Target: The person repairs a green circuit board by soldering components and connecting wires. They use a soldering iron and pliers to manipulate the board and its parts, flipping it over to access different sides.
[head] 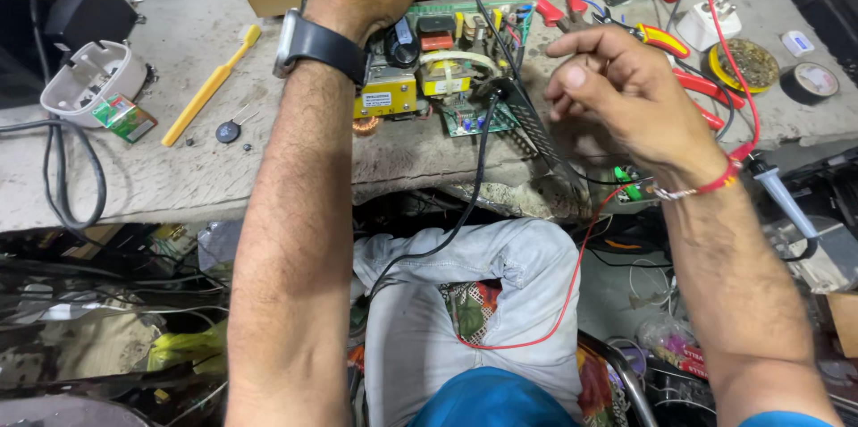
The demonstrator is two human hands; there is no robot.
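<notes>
bare bench top point(179, 25) lies open left of the circuit board point(442, 69); right of it, red pliers point(688, 60), solder tin point(746, 65) and leads crowd the way.
</notes>
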